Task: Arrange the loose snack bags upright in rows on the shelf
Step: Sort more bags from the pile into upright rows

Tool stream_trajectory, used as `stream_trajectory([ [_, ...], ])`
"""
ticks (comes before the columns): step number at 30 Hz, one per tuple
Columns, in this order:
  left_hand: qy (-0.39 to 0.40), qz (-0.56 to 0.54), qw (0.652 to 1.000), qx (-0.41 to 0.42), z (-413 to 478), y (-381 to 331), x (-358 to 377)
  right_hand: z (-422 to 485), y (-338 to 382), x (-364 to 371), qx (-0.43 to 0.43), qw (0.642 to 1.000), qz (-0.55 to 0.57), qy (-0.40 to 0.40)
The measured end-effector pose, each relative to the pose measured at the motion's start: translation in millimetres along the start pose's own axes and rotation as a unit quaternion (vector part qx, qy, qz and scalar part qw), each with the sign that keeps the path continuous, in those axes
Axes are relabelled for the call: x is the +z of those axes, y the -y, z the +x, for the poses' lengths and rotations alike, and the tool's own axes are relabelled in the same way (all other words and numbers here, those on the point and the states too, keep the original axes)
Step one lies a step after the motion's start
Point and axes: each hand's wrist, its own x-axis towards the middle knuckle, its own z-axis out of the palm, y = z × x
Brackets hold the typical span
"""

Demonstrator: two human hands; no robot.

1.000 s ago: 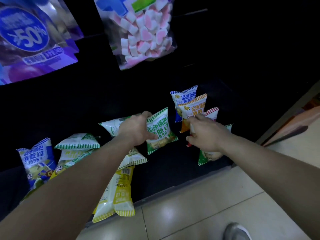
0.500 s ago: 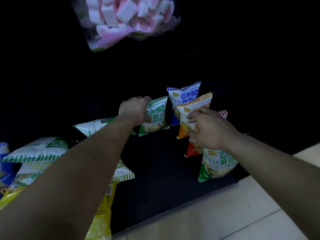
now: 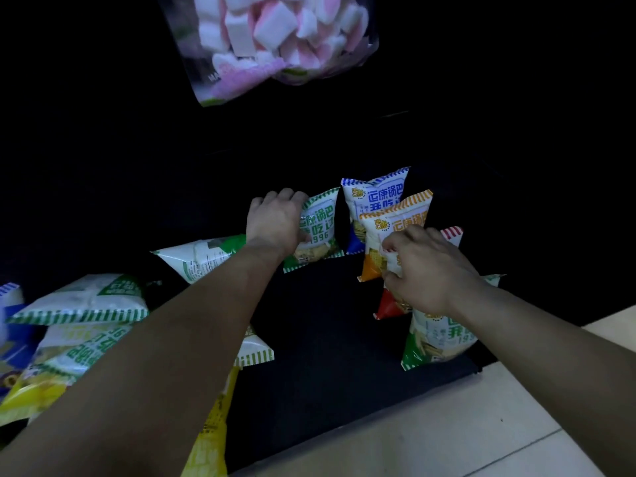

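- Since half a second ago the view has tipped slightly; the left hand point(image 3: 275, 220) keeps its grip on the green-striped bag point(image 3: 318, 228) and has stood it more upright, just left of the blue-striped bag point(image 3: 377, 201).
- The left grip is closed over that bag's left upper edge, fingers curled over the top, while the bag's bottom edge rests on the dark shelf point(image 3: 327, 321).
- The right hand point(image 3: 428, 270) grips the top of the red-striped bag point(image 3: 390, 304), fingers folded over its front; the striped top edge shows behind the knuckles.
- The orange-striped bag point(image 3: 395, 232) stands upright between the blue-striped and red-striped bags, touching both.
- A second green bag point(image 3: 433, 342) stands at the front of this row, near the shelf's front edge, partly under the right wrist.
- To the left, loose bags lie flat or piled: a white-and-green one point(image 3: 203, 256) beyond the left forearm, another point(image 3: 82, 301) farther left, and a yellow one point(image 3: 210, 438) hanging over the shelf's edge.
- A clear bag of pink-and-white marshmallows point(image 3: 275, 39) hangs above.
- Pale floor tiles point(image 3: 447, 425) lie in front.
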Motion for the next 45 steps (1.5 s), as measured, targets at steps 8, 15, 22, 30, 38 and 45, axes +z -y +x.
stream_trajectory([
  [8,0.007,0.036,0.999,-0.014,-6,-8,1,-2,2,-2,0.005,1.0,-0.007,0.016],
  [15,0.01,-0.004,1.0,-0.004,-48,1,-54,-23,23,-33,0.009,0.999,-0.022,0.025],
  [22,0.113,0.003,0.993,-0.046,-175,54,-145,-83,85,-74,-0.03,0.999,-0.022,0.011],
  [30,0.212,0.017,0.974,-0.08,-291,99,-168,-131,159,-30,-0.086,0.995,-0.034,0.046],
  [38,0.279,-0.004,0.959,-0.058,-315,136,-133,-112,206,74,-0.101,0.986,-0.032,0.131],
  [45,0.279,-0.066,0.95,-0.126,-294,181,-100,-49,214,126,-0.047,0.994,0.029,0.093],
])
